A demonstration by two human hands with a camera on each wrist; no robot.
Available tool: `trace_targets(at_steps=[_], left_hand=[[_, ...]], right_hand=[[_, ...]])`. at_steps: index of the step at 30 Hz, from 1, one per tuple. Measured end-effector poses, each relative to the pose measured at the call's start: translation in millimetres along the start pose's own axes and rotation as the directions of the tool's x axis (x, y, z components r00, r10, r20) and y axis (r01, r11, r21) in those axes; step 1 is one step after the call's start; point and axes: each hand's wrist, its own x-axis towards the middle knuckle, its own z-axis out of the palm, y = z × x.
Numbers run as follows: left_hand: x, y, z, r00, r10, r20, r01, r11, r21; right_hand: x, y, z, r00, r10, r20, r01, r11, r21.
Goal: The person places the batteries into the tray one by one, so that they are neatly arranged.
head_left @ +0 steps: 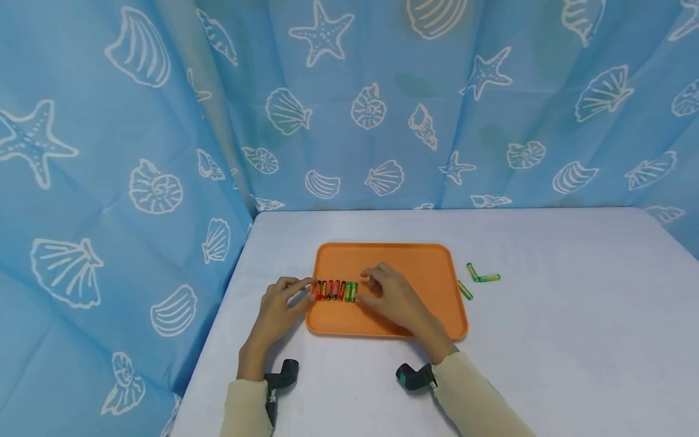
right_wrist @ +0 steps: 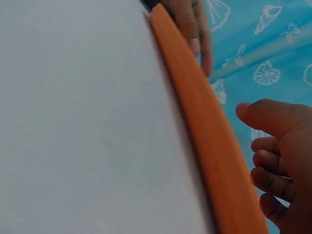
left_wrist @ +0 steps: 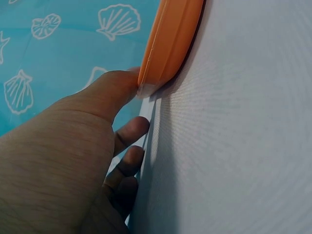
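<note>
A row of small cylindrical batteries stretches across the left half of an orange tray [head_left: 406,261]. Red-and-black batteries [head_left: 335,290] make up its left part, and two green batteries [head_left: 352,292] sit at its right end. My left hand [head_left: 275,312] is at the row's left end, thumb and forefinger reaching over the tray's left rim by the outermost red battery. At the other end, my right hand [head_left: 398,297] hovers over the tray, thumb beside the last green battery, fingers loosely bent and apart. In the wrist views the tray wall hides the batteries.
Three loose green batteries lie on the white tabletop [head_left: 573,315] to the right of the tray; one battery [head_left: 465,290] lies close along its rim, and another battery [head_left: 488,278] is farther out. A blue shell-patterned curtain [head_left: 349,121] hangs behind and at the left.
</note>
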Motion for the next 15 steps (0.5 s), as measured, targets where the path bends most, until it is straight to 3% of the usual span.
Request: trace_targets(at_steps=[6, 15], left_hand=[[1.0, 2.2, -2.8, 1.000, 0.018, 0.016, -0.018, 1.000, 0.007], [-1.5, 1.9, -0.9, 0.999, 0.010, 0.031, -0.011, 1.000, 0.007]], right_hand=[[-15.3, 6.9, -23.6, 0.997, -0.017, -0.081, 0.012, 0.998, -0.054], [-40.9, 39.8, -58.0, 0.980, 0.046, -0.196, -0.065, 0.993, -0.094]])
